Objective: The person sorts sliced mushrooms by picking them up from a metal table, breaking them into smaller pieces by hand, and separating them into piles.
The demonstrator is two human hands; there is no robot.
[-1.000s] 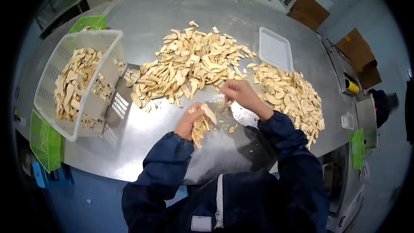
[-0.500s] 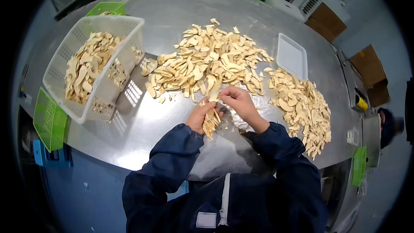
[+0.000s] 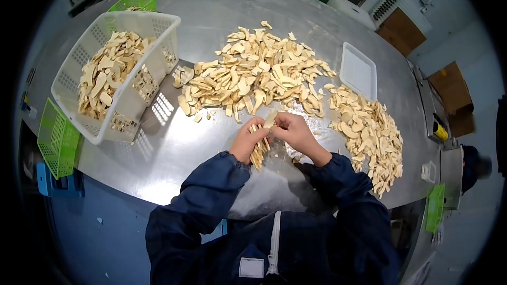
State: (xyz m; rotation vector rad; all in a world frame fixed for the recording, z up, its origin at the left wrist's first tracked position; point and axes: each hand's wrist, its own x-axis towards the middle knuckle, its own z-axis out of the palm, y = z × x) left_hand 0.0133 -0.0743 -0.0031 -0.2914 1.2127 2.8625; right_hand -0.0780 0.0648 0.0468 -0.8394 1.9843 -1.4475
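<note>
A bundle of pale mushroom slices (image 3: 259,157) is gripped in my left hand (image 3: 246,143), its lower ends sticking out below the fingers. My right hand (image 3: 297,133) pinches a single wider slice (image 3: 271,118) that stands up at the top of the bundle, close to my left thumb and fingers. The fingertips of both hands nearly meet there, and part of the bundle is hidden behind them. Just beyond my hands lies a large heap of mushroom slices (image 3: 259,68) on the steel table (image 3: 206,142). A second heap of smaller slices (image 3: 369,132) spreads to the right.
A white perforated basket (image 3: 119,121) holding many slices stands at the left, with green baskets (image 3: 58,140) (image 3: 134,3) beside and behind it. A shallow white tray (image 3: 358,71) lies behind the right heap. Cardboard boxes (image 3: 449,87) and part of another person (image 3: 472,169) are at the far right.
The slice at the top of the bundle has tipped to the right, and my right hand has come slightly closer to my left. Both heaps look the same.
</note>
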